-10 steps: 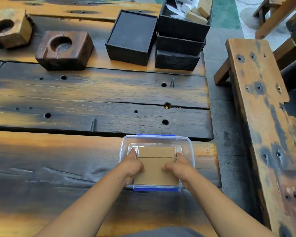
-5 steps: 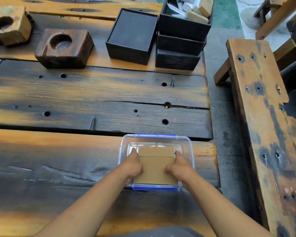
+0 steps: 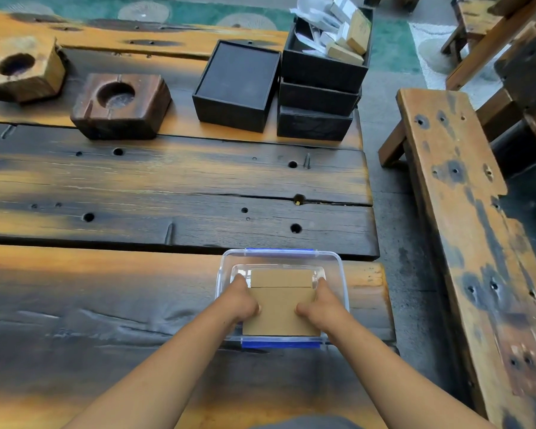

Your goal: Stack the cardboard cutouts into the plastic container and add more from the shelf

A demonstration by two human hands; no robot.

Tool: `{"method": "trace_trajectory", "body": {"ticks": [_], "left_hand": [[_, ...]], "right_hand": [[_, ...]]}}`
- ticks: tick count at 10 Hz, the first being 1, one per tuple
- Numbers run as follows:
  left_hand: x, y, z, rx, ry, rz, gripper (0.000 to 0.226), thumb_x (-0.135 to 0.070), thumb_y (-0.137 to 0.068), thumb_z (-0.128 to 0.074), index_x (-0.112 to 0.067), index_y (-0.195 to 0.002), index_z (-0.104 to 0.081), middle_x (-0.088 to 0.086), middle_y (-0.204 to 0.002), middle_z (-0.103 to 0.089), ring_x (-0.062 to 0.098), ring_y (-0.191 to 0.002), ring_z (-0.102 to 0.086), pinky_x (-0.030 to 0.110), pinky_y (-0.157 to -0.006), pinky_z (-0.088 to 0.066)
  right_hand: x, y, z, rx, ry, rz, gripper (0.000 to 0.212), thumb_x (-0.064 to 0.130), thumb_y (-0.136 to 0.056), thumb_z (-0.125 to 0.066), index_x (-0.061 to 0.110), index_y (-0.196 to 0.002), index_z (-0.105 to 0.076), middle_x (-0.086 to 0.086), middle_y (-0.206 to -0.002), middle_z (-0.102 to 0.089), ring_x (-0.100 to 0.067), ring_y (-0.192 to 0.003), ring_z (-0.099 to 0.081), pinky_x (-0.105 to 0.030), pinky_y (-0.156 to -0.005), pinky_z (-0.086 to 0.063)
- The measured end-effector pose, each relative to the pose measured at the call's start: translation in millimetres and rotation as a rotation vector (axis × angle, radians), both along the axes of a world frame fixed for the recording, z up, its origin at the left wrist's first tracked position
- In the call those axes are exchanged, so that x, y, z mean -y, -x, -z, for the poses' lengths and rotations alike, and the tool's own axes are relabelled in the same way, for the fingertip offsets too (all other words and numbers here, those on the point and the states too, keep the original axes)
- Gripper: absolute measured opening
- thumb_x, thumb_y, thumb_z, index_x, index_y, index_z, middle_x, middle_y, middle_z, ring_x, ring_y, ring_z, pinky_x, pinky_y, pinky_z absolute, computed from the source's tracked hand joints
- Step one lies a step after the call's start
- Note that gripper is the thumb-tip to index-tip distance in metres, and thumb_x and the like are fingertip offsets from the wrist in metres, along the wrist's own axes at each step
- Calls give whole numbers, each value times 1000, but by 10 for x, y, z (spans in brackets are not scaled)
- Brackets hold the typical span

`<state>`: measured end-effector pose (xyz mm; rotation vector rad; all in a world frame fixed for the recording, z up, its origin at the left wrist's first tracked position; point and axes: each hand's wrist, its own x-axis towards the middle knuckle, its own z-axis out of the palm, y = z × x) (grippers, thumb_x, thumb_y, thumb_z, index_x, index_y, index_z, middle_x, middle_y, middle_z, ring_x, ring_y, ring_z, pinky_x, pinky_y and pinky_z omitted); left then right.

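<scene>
Cardboard cutouts (image 3: 280, 308) lying flat in the clear plastic container (image 3: 338, 274), plain brown, stacked; long axis of the top piece running near to far, its near edge resting over the container's near rim. Behind it, a shorter brown strip showing at the far end, long axis left to right, separated from the top piece by a thin dark seam. Container placed at the near right corner of the weathered wooden table (image 3: 136, 187), open-topped, with blue latches on its far and near sides, long side running near to far.

From the left: pale wooden block (image 3: 22, 69) with a round hole at the far left edge; next, darker wooden block (image 3: 121, 106) with a round recess; then an open black box (image 3: 237, 85), empty-looking dark interior; just right of that, a stack of black boxes (image 3: 319, 97), the top one filled with white papers and small tan blocks. All well apart from the container, across the dark planks.

Left hand (image 3: 240, 300) pressed on the left edge of the cutouts, fingers curled down around the stack, thumb on top. Right hand (image 3: 319, 305) mirrored on the right edge, gripping likewise. Both hands inside the container walls, holding the stack between them.

Farther right, across a strip of grey floor, a worn wooden bench (image 3: 464, 243) running near to far.
</scene>
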<state>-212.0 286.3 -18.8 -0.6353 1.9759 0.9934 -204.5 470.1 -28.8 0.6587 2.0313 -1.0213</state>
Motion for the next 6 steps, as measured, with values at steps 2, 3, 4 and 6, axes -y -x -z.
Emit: {"method": "trace_trajectory", "body": {"ticks": [2,3,4,6], "left_hand": [[-3,-53,-255,-52,121,199,86,-13,-89,-57,-12,-154,-1,16,-138,-50,32,-118,-55,37,-97,-49],[117,-36,-458,-158,128,252,73,-21,-87,-59,-11,-149,-22,12,-131,-57,26,-108,-57,32,-89,-49],[259,16,-695,-289,135,310,50,-30,-83,-63,-17,-130,-50,7,-121,-64,22,-102,-61,35,-89,-52],[364,390,-1322,-646,336,400,17,-25,-93,-52,-14,-89,-65,7,-87,-68,25,-85,-65,34,-77,-52]], "right_hand": [[-29,-82,-222,-47,25,91,73,17,-81,-66,15,-144,-30,-8,-125,-60,-27,-109,-60,-39,-96,-52],[-36,-66,-444,-106,-8,72,48,22,-84,-65,11,-127,-47,-1,-112,-56,-19,-98,-54,-33,-86,-47],[-2,45,-755,-227,-110,-26,8,27,-84,-61,19,-86,-59,-1,-87,-57,-13,-73,-51,-30,-70,-40],[108,497,-1431,-478,-122,-132,15,14,-91,-49,11,-79,-59,-8,-75,-65,-23,-70,-67,-32,-62,-50]]}}
